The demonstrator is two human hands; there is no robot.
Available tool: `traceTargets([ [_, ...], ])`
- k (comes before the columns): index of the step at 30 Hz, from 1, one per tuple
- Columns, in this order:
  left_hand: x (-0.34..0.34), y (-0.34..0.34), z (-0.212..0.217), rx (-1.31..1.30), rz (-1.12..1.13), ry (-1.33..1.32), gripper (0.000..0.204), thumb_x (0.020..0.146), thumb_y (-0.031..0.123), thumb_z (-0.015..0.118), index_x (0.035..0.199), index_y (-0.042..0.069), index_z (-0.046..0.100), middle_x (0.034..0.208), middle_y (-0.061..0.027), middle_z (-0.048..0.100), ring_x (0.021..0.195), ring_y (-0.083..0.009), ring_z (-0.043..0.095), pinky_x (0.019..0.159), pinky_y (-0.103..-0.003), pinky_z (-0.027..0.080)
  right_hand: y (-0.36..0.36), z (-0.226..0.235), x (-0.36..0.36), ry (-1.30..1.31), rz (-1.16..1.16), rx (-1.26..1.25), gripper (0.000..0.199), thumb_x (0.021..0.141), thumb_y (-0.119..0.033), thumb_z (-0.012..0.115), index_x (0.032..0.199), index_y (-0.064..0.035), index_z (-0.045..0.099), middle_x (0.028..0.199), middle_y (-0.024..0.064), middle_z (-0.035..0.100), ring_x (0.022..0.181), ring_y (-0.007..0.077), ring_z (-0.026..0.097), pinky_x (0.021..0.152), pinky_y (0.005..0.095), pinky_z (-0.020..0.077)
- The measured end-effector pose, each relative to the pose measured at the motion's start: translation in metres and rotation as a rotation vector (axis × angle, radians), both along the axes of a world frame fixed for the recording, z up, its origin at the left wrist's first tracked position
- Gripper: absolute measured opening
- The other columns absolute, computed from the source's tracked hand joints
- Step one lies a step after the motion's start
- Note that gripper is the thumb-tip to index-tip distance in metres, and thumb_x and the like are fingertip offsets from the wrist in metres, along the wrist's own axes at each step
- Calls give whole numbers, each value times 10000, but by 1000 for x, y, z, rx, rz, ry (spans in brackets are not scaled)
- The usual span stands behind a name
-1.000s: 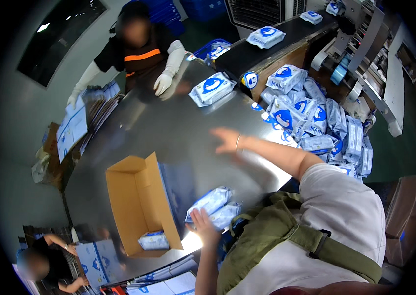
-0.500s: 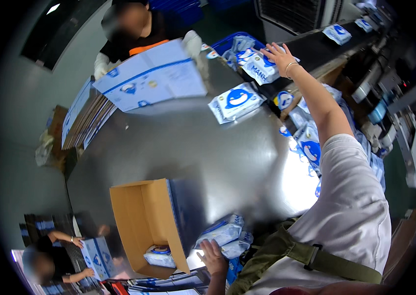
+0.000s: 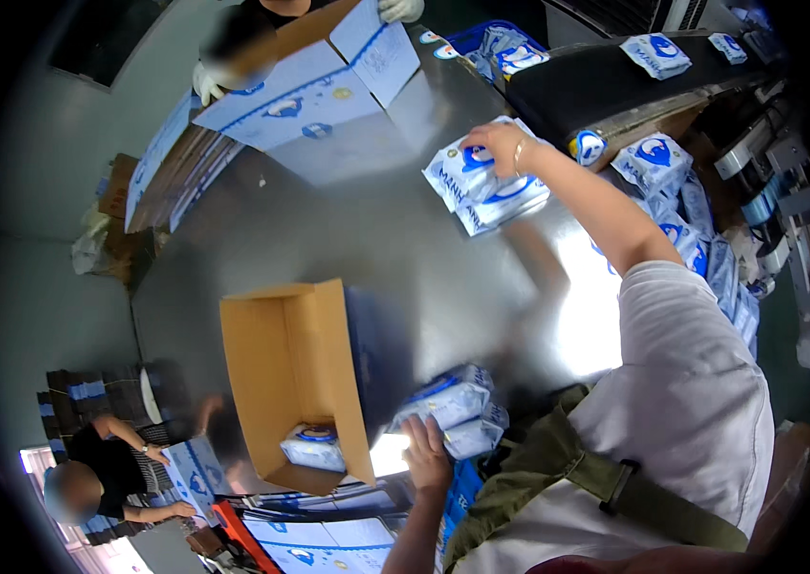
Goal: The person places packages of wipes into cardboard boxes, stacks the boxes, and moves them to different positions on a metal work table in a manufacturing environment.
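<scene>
My right hand [image 3: 501,151] reaches to the far side of the metal table, fingers curled over a white-and-blue soft pack [image 3: 462,163] with a whale print. That pack overlaps a second, similar pack [image 3: 496,210] on the tabletop. Near the front edge, my left hand [image 3: 427,454] has its fingers extended against several stacked soft packs [image 3: 453,402]. To the left of these, an open cardboard box [image 3: 276,335] lies on its side, its mouth towards me. One soft pack [image 3: 314,447] rests inside it, at the near end.
A dark conveyor belt [image 3: 606,81] at the far right carries more packs. Beside it is a heap of packs [image 3: 682,210]. Across the table, a gloved person handles a blue-and-white carton [image 3: 319,100]. Another person at the lower left holds a carton [image 3: 197,478].
My right hand has drawn a pack off the belt's end onto the table, against the one there. My left hand stays by the near stack. The person opposite has turned and opened the carton.
</scene>
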State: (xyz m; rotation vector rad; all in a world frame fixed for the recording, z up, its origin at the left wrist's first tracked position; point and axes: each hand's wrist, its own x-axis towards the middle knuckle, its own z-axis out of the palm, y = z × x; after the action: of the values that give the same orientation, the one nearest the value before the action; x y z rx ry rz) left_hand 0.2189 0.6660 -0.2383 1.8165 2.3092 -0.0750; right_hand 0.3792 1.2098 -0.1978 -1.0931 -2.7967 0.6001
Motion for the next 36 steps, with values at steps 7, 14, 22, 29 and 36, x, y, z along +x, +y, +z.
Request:
traceTargets([
  [7,-12,-2,-4,66,-133,21,499,807,91,485,1296,68,393,1385,-224,318,1293,-408,288,1017,-631,171,-240,-17,79,-35,20,497,859,563,-61,729,1329,-250,389,1375,132,365,1273,375,315,1007,542,263],
  [14,-40,37,18,127,-375,63,595,770,52,512,1341,147,377,1417,-127,303,1317,-313,279,1027,-627,153,-203,9,50,-87,-70,150,1000,462,-325,830,1347,-228,375,1307,152,450,1203,336,431,981,434,357],
  [22,-7,-10,-29,415,896,-902,699,769,232,675,1325,-22,337,1256,-199,420,1122,-293,465,926,-368,405,-136,-42,2,-118,-201,-514,1166,451,-542,818,1368,-20,321,1287,214,478,1196,294,470,998,316,365],
  [29,-3,15,-45,572,1358,-1747,618,763,220,685,1247,-46,407,1137,-156,550,1002,-275,557,882,-372,438,-205,-66,-45,333,-122,-1252,850,627,-235,777,1344,-30,369,1219,159,523,1119,266,513,980,347,385],
  [36,28,17,14,927,1112,-1650,649,734,232,703,1252,-27,409,1152,-146,529,1043,-243,515,924,-343,396,-195,-41,8,899,-110,-1526,624,710,-130,628,1276,26,416,1162,156,556,1055,269,558,934,356,432],
])
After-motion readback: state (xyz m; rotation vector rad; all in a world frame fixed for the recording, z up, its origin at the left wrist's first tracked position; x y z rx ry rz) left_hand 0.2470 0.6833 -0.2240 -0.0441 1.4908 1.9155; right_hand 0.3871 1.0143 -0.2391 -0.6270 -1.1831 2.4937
